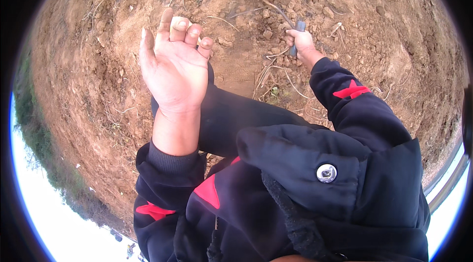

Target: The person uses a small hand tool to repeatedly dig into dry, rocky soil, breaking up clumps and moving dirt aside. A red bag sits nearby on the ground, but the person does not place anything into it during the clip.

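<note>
My left hand (176,67) is raised over the soil with its palm turned up. Its fingers are apart and a little curled, and nothing lies in the palm. Earth stains the fingertips. Further right, my right hand (304,45) is closed around the grey-blue handle of a hand tool (300,26). A thin, dark, curved metal part runs from the handle toward the far left, down to the loose clods; its end is hard to make out, so the exact kind of tool is unclear.
Brown, lumpy soil (236,60) spreads around me, with dry stems and roots (290,77) strewn on it. My dark trouser leg (236,114) is bent below my hands. Green growth (34,114) lines the far left rim.
</note>
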